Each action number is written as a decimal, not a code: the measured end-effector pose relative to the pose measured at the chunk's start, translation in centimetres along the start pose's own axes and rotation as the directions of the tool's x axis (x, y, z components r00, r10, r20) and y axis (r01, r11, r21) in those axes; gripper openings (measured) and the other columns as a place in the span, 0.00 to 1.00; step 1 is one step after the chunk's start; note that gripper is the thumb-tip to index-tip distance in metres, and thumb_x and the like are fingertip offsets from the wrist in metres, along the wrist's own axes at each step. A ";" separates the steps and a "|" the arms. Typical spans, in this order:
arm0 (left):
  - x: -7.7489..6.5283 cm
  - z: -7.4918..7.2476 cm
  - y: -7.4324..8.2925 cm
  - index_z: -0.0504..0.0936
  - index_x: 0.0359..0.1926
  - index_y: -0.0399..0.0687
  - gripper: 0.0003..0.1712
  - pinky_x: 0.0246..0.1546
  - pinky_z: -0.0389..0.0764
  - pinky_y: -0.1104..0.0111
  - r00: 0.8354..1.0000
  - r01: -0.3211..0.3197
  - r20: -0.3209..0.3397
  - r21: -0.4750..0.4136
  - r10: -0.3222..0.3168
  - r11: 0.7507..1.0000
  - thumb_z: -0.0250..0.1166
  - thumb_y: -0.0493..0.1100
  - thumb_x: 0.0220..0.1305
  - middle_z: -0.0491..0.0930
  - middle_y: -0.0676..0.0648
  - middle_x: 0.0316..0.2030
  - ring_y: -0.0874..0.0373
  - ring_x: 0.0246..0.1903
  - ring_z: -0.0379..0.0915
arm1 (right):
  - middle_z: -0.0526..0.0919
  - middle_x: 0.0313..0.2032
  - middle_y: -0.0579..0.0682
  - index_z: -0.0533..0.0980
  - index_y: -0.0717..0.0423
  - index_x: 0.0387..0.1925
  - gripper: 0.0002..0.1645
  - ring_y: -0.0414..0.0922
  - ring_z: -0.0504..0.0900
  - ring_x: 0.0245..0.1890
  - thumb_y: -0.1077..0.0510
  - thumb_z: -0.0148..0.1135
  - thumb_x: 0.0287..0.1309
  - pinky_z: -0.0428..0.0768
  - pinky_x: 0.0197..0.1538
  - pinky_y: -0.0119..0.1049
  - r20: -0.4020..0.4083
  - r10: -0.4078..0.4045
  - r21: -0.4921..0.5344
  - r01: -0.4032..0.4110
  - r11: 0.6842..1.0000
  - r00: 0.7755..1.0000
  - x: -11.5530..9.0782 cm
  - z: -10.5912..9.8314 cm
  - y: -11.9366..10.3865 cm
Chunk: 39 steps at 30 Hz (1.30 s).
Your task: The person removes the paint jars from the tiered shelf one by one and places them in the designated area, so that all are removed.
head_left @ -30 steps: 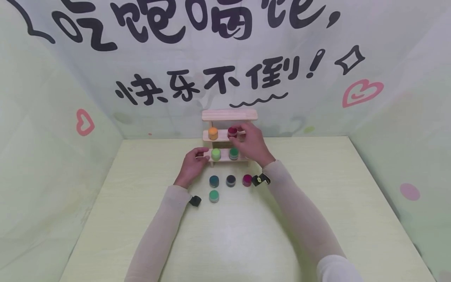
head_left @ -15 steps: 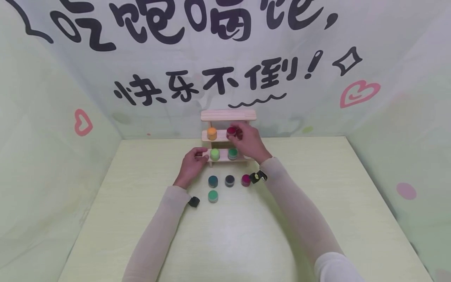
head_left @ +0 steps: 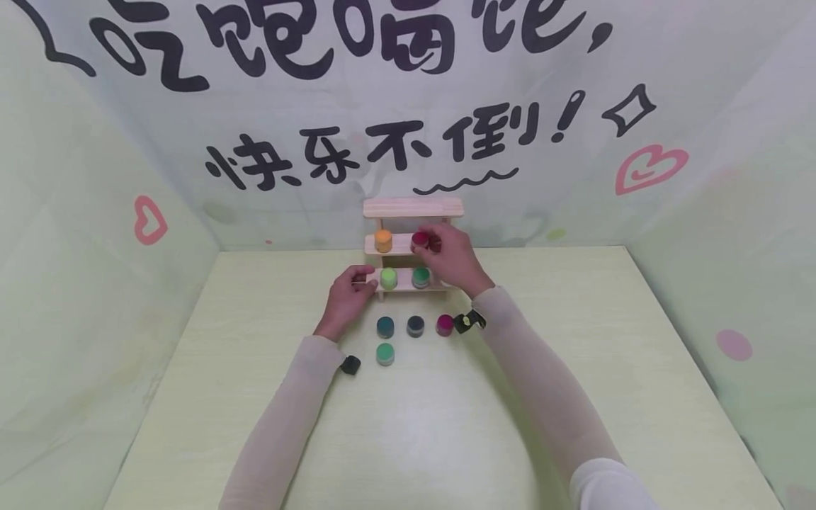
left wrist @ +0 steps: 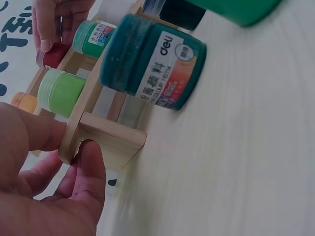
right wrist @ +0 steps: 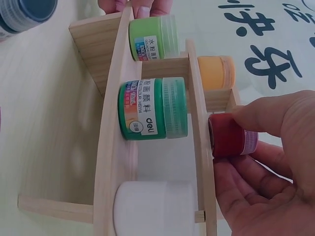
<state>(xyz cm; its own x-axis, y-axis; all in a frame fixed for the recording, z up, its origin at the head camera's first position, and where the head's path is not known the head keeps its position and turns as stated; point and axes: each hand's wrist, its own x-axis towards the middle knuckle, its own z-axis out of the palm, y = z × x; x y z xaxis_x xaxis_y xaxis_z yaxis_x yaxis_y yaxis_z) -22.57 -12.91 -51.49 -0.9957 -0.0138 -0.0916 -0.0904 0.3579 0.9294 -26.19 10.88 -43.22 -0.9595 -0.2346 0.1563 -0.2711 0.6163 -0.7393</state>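
My left hand [head_left: 347,301] pinches the left end of the lower shelf of a small wooden rack [left wrist: 110,125], thumb and fingers on the wood. On the middle shelf, my right hand [head_left: 454,256] holds a dark red paint jar [right wrist: 229,135] between thumb and fingers; the jar's base meets or nearly meets the shelf. An orange jar [head_left: 383,241] stands to its left. The lower shelf bears a light green jar [head_left: 388,278], a green jar [right wrist: 152,108] and a white jar [right wrist: 155,209], the white one hidden behind my right hand in the head view.
In front of the rack, a teal jar [head_left: 385,326], a dark blue jar [head_left: 416,326] and a magenta jar [head_left: 445,325] stand in a row on the table [head_left: 408,439]. Another green jar [head_left: 385,354] is nearer. A printed cloth backdrop [head_left: 287,212] hangs behind the rack.
Both hands keep their holds on the rack and the dark red jar. Only a slight shift of the head view shows.
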 end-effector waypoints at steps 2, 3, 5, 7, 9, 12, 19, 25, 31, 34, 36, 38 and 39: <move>0.1 0.0 -0.1 0.78 0.60 0.54 0.19 0.54 0.80 0.57 1.000 -0.004 0.006 0.001 0.004 1.000 0.65 0.47 0.70 0.78 0.45 0.54 0.50 0.52 0.79 | 0.81 0.52 0.48 0.76 0.51 0.62 0.28 0.44 0.81 0.51 0.52 0.70 0.62 0.83 0.57 0.41 -0.002 0.001 -0.001 -0.001 1.000 1.000 -0.2 -0.1 0.0; 0.1 0.0 -0.2 0.78 0.60 0.54 0.19 0.54 0.80 0.57 1.000 -0.007 0.008 0.002 0.007 1.000 0.65 0.47 0.70 0.78 0.45 0.54 0.50 0.52 0.79 | 0.81 0.52 0.47 0.77 0.50 0.61 0.27 0.44 0.82 0.51 0.52 0.71 0.62 0.83 0.57 0.41 -0.005 0.000 -0.001 0.000 1.000 1.000 -0.3 -0.1 -0.1; 0.1 -0.1 -0.2 0.78 0.60 0.53 0.19 0.54 0.80 0.57 1.000 -0.015 0.012 0.003 0.015 1.000 0.65 0.47 0.70 0.78 0.45 0.54 0.50 0.52 0.79 | 0.81 0.51 0.46 0.77 0.49 0.61 0.26 0.44 0.82 0.51 0.52 0.71 0.62 0.83 0.57 0.40 -0.011 -0.002 0.005 0.002 1.000 1.000 -0.6 -0.2 -0.2; 0.1 -0.1 -0.2 0.78 0.60 0.53 0.19 0.55 0.80 0.57 1.000 -0.023 0.013 0.002 0.022 1.000 0.65 0.47 0.70 0.78 0.45 0.54 0.50 0.52 0.79 | 0.81 0.50 0.46 0.77 0.49 0.60 0.26 0.43 0.82 0.51 0.52 0.70 0.62 0.83 0.57 0.40 -0.020 -0.006 0.015 0.006 1.000 1.000 -0.9 -0.2 -0.3; 0.1 -0.1 -0.2 0.78 0.60 0.52 0.19 0.54 0.80 0.56 1.000 -0.029 0.011 0.001 0.029 1.000 0.65 0.47 0.70 0.78 0.44 0.54 0.49 0.52 0.79 | 0.81 0.50 0.46 0.77 0.50 0.61 0.26 0.43 0.82 0.51 0.52 0.70 0.62 0.83 0.57 0.39 -0.029 -0.010 0.023 0.011 1.000 1.000 -1.2 -0.3 -0.4; 0.0 -0.2 -0.1 0.78 0.59 0.52 0.19 0.54 0.80 0.55 1.000 -0.028 0.009 0.005 0.028 1.000 0.65 0.47 0.70 0.78 0.45 0.54 0.49 0.52 0.79 | 0.81 0.50 0.46 0.76 0.52 0.62 0.28 0.42 0.82 0.50 0.53 0.70 0.62 0.84 0.56 0.38 -0.038 -0.020 0.035 0.022 0.999 0.999 -1.6 -0.2 -0.3; 0.1 -0.2 0.0 0.77 0.60 0.54 0.19 0.54 0.81 0.56 1.000 -0.006 0.007 0.015 0.006 1.000 0.64 0.48 0.71 0.78 0.45 0.55 0.50 0.52 0.79 | 0.82 0.52 0.49 0.76 0.56 0.63 0.29 0.43 0.83 0.50 0.55 0.71 0.61 0.84 0.55 0.39 -0.035 -0.032 0.050 0.034 0.998 0.999 -2.9 -0.2 -0.4; 0.0 0.0 0.1 0.77 0.60 0.54 0.19 0.53 0.81 0.56 1.000 -0.006 0.009 0.025 0.006 1.000 0.64 0.48 0.71 0.77 0.45 0.55 0.50 0.52 0.78 | 0.83 0.51 0.48 0.76 0.53 0.62 0.28 0.44 0.84 0.49 0.55 0.70 0.61 0.84 0.55 0.39 -0.038 -0.054 0.054 0.056 0.997 0.998 -4.2 0.1 0.0; 0.0 0.1 0.0 0.77 0.61 0.53 0.20 0.52 0.81 0.58 1.000 -0.014 0.009 0.031 0.014 0.999 0.63 0.47 0.71 0.78 0.44 0.55 0.50 0.51 0.79 | 0.83 0.49 0.48 0.77 0.56 0.61 0.26 0.44 0.83 0.49 0.57 0.70 0.61 0.84 0.55 0.40 -0.043 -0.104 0.067 0.107 0.992 0.994 -5.4 0.5 0.3; 0.0 0.1 -0.1 0.77 0.61 0.53 0.20 0.51 0.82 0.59 1.000 -0.009 0.010 0.032 0.009 0.999 0.63 0.47 0.71 0.78 0.45 0.55 0.51 0.50 0.79 | 0.83 0.49 0.47 0.78 0.54 0.60 0.24 0.42 0.82 0.49 0.56 0.69 0.62 0.85 0.54 0.39 -0.040 -0.123 0.062 0.126 0.990 0.992 -5.9 0.7 0.4; 0.1 0.1 0.0 0.77 0.61 0.53 0.20 0.51 0.83 0.59 1.000 -0.005 0.011 0.030 0.005 1.000 0.63 0.47 0.71 0.78 0.45 0.54 0.51 0.50 0.80 | 0.83 0.50 0.47 0.78 0.54 0.60 0.24 0.42 0.83 0.50 0.56 0.69 0.62 0.85 0.54 0.38 -0.037 -0.129 0.052 0.131 0.990 0.991 -6.2 0.8 0.5; 0.1 0.1 0.0 0.76 0.61 0.53 0.20 0.50 0.84 0.60 1.000 0.001 0.009 0.028 -0.001 1.000 0.63 0.48 0.71 0.78 0.45 0.54 0.51 0.50 0.80 | 0.83 0.52 0.48 0.77 0.55 0.61 0.26 0.43 0.83 0.50 0.56 0.69 0.62 0.85 0.54 0.39 -0.029 -0.130 0.051 0.132 0.990 0.991 -6.5 1.0 0.6; 0.1 0.1 0.0 0.76 0.61 0.53 0.20 0.50 0.84 0.60 1.000 0.002 0.008 0.027 -0.002 1.000 0.63 0.48 0.71 0.78 0.45 0.54 0.51 0.50 0.80 | 0.83 0.52 0.48 0.77 0.55 0.61 0.26 0.43 0.83 0.50 0.57 0.69 0.62 0.85 0.54 0.39 -0.023 -0.128 0.049 0.129 0.990 0.991 -6.6 1.0 0.7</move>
<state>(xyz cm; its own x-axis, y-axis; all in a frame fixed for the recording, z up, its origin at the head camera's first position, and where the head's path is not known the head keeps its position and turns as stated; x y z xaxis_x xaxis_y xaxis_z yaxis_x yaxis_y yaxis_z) -22.63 -12.85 -51.48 -0.9953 -0.0068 -0.0965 -0.0918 0.3832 0.9191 -19.93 12.10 -45.46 -0.9183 -0.2942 0.2648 -0.3886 0.5435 -0.7441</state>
